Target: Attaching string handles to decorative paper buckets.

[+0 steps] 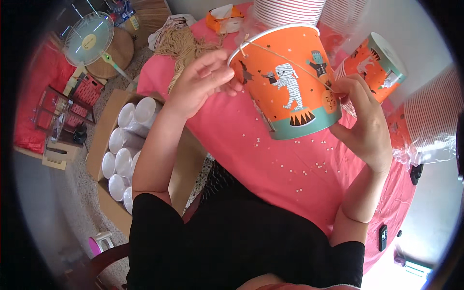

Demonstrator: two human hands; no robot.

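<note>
An orange paper bucket [290, 87] is held tilted over the pink tablecloth [232, 140], between the two hands. Its long axis is slanted, the mouth directed up and to the left, the base down and to the right. The mouth is thus the left hand's [205, 79] side: its fingers are loosely spread by the rim, though whether anything is pinched there cannot be told. The base is gripped by the right hand [362, 121], with thumb and fingers set apart around its lower right side. A thin string [295, 59] is run across the front from the rim toward the right fingers. Beyond, stacked buckets [289, 12] are seen; another bucket [374, 63] is placed to the right.
</note>
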